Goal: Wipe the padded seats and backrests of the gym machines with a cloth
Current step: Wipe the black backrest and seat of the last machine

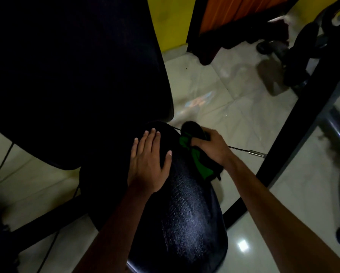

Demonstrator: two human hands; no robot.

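- Left hand (148, 164) flat, fingers straight, pressing padded seat (184, 223) near its far end.
- Right hand (214, 146) grips green-black cloth (201, 164) at seat's right edge.
- Tiled floor (234, 99) open beyond.

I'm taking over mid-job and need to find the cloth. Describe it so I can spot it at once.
Start at the black padded seat in the middle of the picture, below the big dark backrest. At the seat's far right edge, the right hand grips the cloth. It is the only bright green thing there.
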